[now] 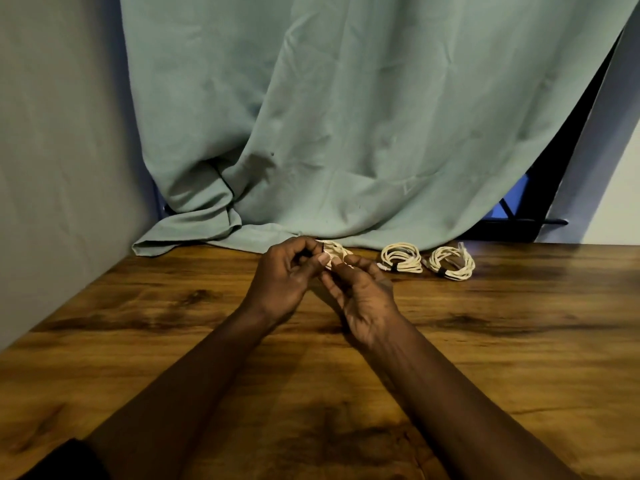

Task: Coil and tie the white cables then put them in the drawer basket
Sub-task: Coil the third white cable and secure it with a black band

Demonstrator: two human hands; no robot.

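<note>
White cable coil (335, 252), centre frame just above the desk (173, 341), is pinched by the left hand (285, 277) and right hand (363, 296). Tying seems underway; next, keep the loops together while fastening.

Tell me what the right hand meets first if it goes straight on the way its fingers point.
The right hand points forward-left, straight into the white cable coil it pinches, with the left hand gripping the coil's other side. Depth beyond that is unclear.
</note>
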